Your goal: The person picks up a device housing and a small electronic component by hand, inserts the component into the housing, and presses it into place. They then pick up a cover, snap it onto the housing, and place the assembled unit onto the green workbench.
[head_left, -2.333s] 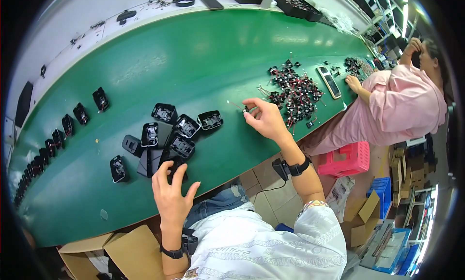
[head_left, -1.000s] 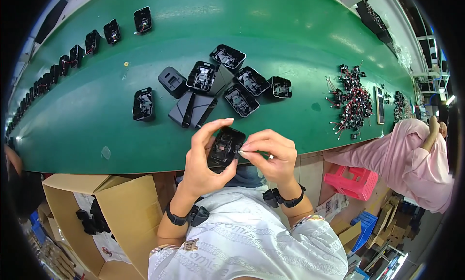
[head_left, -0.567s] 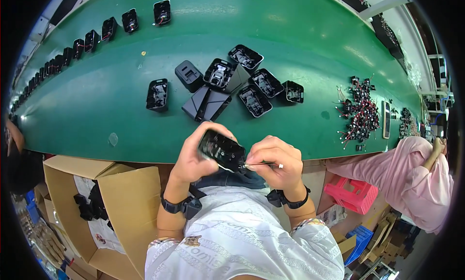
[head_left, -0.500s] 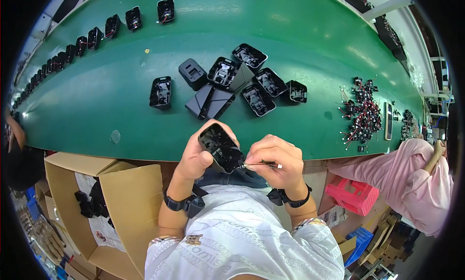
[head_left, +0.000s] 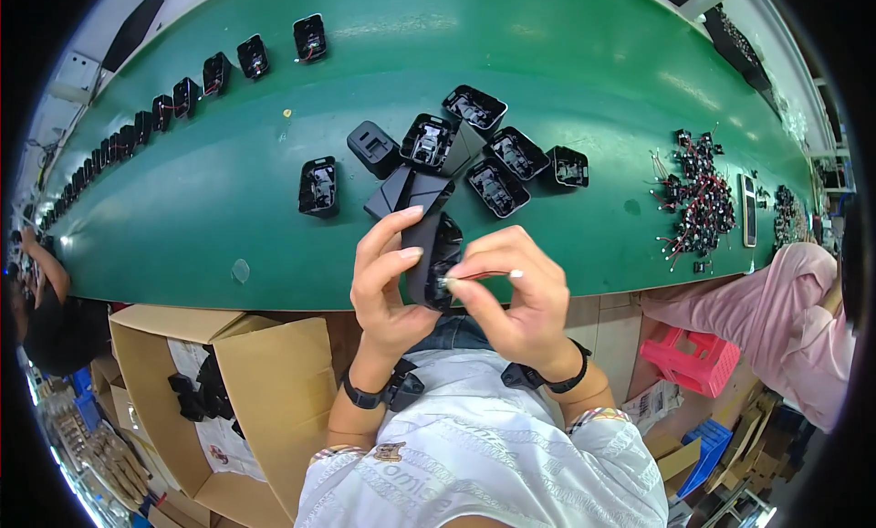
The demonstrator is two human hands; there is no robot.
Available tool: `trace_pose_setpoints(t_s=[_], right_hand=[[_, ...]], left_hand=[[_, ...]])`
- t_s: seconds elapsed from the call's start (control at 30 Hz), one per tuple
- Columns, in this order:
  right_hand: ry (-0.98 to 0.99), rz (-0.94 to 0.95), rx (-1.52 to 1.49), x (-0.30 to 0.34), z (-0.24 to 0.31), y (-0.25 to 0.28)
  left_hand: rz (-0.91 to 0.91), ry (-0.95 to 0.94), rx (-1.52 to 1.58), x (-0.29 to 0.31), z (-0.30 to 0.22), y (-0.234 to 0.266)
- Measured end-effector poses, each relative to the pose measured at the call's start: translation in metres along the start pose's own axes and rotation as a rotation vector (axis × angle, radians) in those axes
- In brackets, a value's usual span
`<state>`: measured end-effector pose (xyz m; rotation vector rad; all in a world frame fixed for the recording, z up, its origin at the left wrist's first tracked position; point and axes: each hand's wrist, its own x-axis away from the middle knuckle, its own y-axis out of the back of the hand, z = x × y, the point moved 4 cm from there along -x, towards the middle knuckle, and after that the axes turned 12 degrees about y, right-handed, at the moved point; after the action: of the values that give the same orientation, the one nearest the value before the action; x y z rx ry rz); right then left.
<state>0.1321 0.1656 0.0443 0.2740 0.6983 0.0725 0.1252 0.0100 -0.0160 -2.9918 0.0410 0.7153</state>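
- The case is held up over the near edge of the counter; its open side, turned up half a second ago, is now tipped toward the right hand.
- It is clasped in the half-curled left hand, between thumb and fingers.
- A wired part is pinched by the right thumb and forefinger at the case's open side; whether it is seated cannot be told.
- In the earliest view, that part was held well apart from the loose cases, which are left grouped beyond the hands.
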Motion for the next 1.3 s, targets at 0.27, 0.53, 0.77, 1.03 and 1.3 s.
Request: trace_pose_setpoints(t_s=[0.27,0.53,0.77,1.03,1.3], right_hand=[[0.008,0.043,0.093,0.001,0.004,-0.003],[-0.021,0.026,0.049,0.003,0.0,-0.004],[-0.003,0.039,0.06,0.006,-0.003,-0.003],[0.208,0.077,0.049,-0.005,-0.003,0.015],[0.378,0.218,0.162,-0.027,0.005,0.015]], left_hand=[[-0.052,0.024,-0.062,0.002,0.001,0.0],[-0.027,0.03,0.086,0.004,0.003,-0.007],[0.026,0.091,0.134,0.001,0.002,-0.012],[0.103,0.319,0.289,0.004,0.008,-0.005],[0.234,0.732,0.62,0.019,0.013,0.004]])
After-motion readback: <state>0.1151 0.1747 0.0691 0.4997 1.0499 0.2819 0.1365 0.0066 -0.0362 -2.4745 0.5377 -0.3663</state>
